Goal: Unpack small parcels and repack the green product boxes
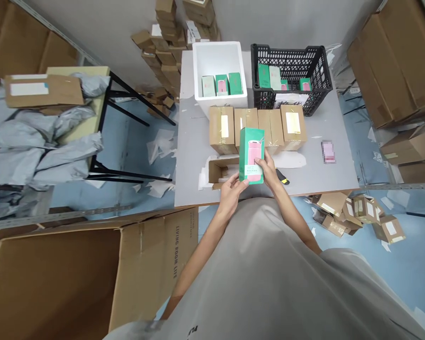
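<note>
A green and pink product box [251, 153] is held upright above the near edge of the grey table [191, 156]. My left hand [231, 186] grips its lower left corner and my right hand [268, 169] wraps its right side. Just left of the hands an opened brown carton [220, 171] lies on the table with its flaps out. Behind the held box stands a row of several taped brown cartons [258, 123]. A black and yellow tool [282, 178] lies beside my right wrist.
A white foam box [218, 56] and a black plastic crate [290, 59] at the table's far edge hold more green boxes. A large open cardboard box [92, 269] stands near left. Grey mailer bags [42, 141] cover a side table. Small cartons [357, 212] litter the floor at right.
</note>
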The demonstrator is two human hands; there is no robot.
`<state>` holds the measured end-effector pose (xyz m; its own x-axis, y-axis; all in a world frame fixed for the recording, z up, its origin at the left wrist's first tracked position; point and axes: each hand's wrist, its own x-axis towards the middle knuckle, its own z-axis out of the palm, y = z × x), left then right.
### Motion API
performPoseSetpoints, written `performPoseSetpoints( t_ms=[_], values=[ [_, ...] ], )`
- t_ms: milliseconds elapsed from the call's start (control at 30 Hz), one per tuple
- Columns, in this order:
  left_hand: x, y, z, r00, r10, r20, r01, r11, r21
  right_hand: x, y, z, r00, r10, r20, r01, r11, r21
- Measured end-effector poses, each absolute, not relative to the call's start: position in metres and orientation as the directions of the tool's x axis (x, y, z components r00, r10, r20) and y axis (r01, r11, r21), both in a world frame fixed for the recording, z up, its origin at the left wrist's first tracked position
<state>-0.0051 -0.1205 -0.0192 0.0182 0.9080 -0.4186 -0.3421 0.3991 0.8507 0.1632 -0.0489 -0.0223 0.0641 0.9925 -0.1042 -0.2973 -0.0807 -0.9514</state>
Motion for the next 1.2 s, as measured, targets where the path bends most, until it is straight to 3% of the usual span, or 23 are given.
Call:
performPoseSetpoints(
  t_ms=[167,267,500,733,867,1033,1200],
  values=[
    [-0.001,-0.118,-0.009,-0.194,0.953,-0.231,-0.074,0.221,0.973,0.154,-0.048,-0.036,0.171,0.979,-0.106,-0.268,-0.058,-0.962],
    [-0.001,-0.118,-0.004,-0.180,0.970,-0.162,0.014,0.167,0.986,0.155,-0.047,-0.041,0.182,0.978,-0.098,-0.278,-0.044,-0.960],
    [-0.007,-0.110,-0.015,0.036,0.902,-0.430,-0.271,0.423,0.865,0.176,-0.043,-0.043,0.125,0.986,-0.110,-0.330,-0.063,-0.942],
    [-0.007,-0.106,-0.013,0.101,0.898,-0.429,-0.292,0.439,0.850,0.175,-0.039,-0.036,0.029,0.997,-0.071,-0.300,-0.059,-0.952],
    [-0.004,-0.103,-0.020,-0.035,0.922,-0.386,-0.241,0.367,0.898,0.174,-0.033,-0.037,0.027,0.996,-0.088,-0.269,-0.077,-0.960],
    [0.003,-0.103,-0.024,-0.299,0.923,-0.241,-0.034,0.242,0.970,0.163,-0.040,-0.038,0.116,0.986,-0.117,-0.185,-0.094,-0.978],
    [0.009,-0.110,-0.012,-0.291,0.948,-0.126,0.133,0.170,0.976,0.154,-0.044,-0.044,0.167,0.984,-0.059,-0.137,-0.036,-0.990]
  ],
)
